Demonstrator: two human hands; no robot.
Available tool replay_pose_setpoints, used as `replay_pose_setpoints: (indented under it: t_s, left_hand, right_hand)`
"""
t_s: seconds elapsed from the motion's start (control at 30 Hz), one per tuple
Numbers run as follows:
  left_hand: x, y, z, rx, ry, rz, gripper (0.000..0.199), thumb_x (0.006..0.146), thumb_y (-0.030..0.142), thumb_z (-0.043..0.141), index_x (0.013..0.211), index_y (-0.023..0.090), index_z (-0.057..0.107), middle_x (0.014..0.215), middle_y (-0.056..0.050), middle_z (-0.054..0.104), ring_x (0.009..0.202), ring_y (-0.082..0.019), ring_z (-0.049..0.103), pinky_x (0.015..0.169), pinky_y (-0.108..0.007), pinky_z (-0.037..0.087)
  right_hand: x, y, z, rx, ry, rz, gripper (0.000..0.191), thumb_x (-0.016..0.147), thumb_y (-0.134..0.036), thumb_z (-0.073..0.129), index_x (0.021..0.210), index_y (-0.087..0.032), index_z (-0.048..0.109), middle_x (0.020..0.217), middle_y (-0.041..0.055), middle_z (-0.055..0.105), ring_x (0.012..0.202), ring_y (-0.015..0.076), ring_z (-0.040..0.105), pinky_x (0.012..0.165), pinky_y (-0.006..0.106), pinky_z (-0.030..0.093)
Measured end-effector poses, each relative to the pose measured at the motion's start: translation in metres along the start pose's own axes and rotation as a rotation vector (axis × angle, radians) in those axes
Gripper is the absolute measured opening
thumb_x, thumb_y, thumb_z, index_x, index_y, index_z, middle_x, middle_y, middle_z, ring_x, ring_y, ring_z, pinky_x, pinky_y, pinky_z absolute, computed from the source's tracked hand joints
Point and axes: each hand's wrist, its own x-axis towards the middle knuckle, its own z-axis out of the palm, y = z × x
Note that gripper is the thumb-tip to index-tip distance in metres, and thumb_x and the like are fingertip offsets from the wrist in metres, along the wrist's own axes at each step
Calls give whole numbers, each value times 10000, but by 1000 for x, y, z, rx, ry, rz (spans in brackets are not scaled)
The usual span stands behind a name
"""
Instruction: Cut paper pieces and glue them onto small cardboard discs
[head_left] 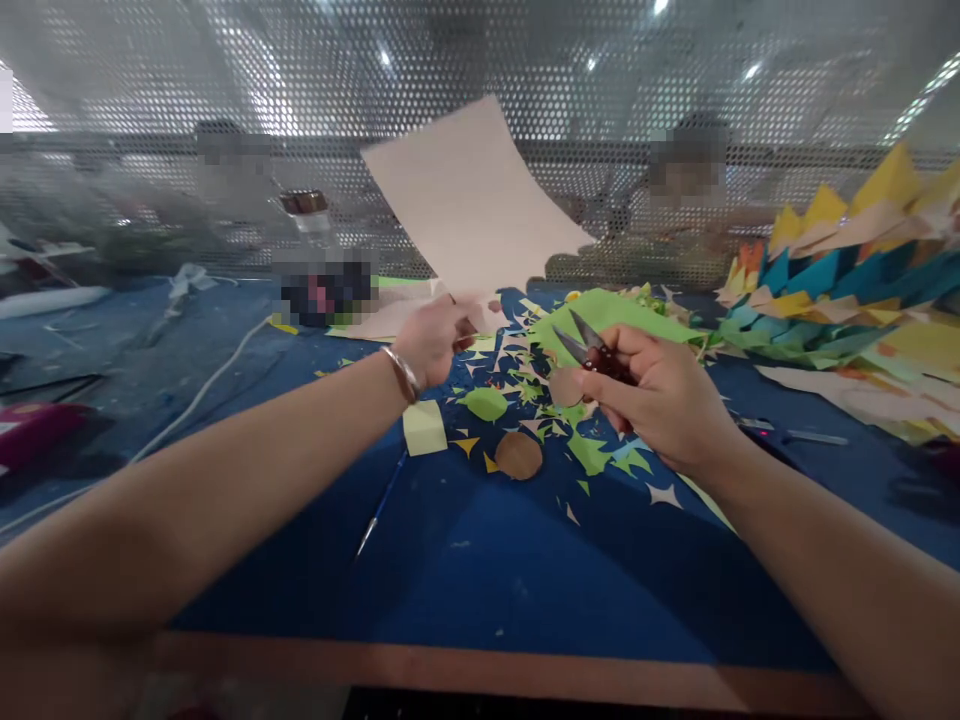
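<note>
My left hand (437, 340) wears a silver bangle and pinches the lower edge of a large pale pink sheet of paper (480, 200). The sheet stands up above the table, its lower right edge cut in scallops. In my right hand (667, 395) are scissors (589, 350) with dark red handles, their blades apart and pointing up and left. A small round pale paper piece (566, 386) sits between that hand's thumb and fingers. Just below lie a brown disc (518, 456), a green paper leaf shape (484, 403) and a yellow square of paper (424, 428).
Paper scraps (532, 375) and a green sheet (622, 315) cover the middle of the blue table (480, 560). Stacked cut paper (840, 270) stands at right. A blue-handled brush (381, 505), a white cable (217, 385) and a magenta object (37, 430) lie leftward. A perforated metal screen (525, 60) rises behind.
</note>
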Motion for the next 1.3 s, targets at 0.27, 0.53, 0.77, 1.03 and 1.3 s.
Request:
replay_pose_setpoints:
  t_s: [0.27,0.53,0.77,1.03,1.3]
  left_hand:
    - [-72,0,31,-441,-136,-228,158,995,215,518,987,205,675,1157,-53,727,930,-147,674,783,-269,528]
    - [-88,-2,41,-591,-216,-273,245,1030,211,428,948,181,657,918,-74,761,829,-154,716,839,-301,540]
    - [-82,-3,37,-585,-210,-331,295,1013,297,496,867,135,695,805,-87,753,722,-159,696,753,-297,547]
    - [-81,-3,35,-489,-237,-422,289,1012,218,481,873,96,703,790,-116,755,712,-165,709,789,-311,569]
    - [-82,-4,34,-461,-310,-454,360,1030,284,451,831,113,698,734,-88,750,659,-152,699,792,-325,570]
  right_hand:
    - [-1,-1,4,121,-59,-48,232,860,-353,704,853,-216,516,543,-91,458,387,56,399,388,223,271]
    - [-2,-6,10,26,-89,-18,226,829,-373,712,861,-217,552,501,-96,465,365,71,389,383,235,252]
    - [-1,-5,7,-78,-102,-43,203,848,-358,693,927,-204,588,505,-88,485,369,81,421,388,243,281]
    - [0,-3,11,-111,-105,-53,199,851,-353,685,886,-197,566,561,-75,504,364,63,414,366,230,281]
    - [0,-2,15,-65,-204,-37,240,835,-369,709,850,-205,534,629,-46,575,414,66,415,385,231,314]
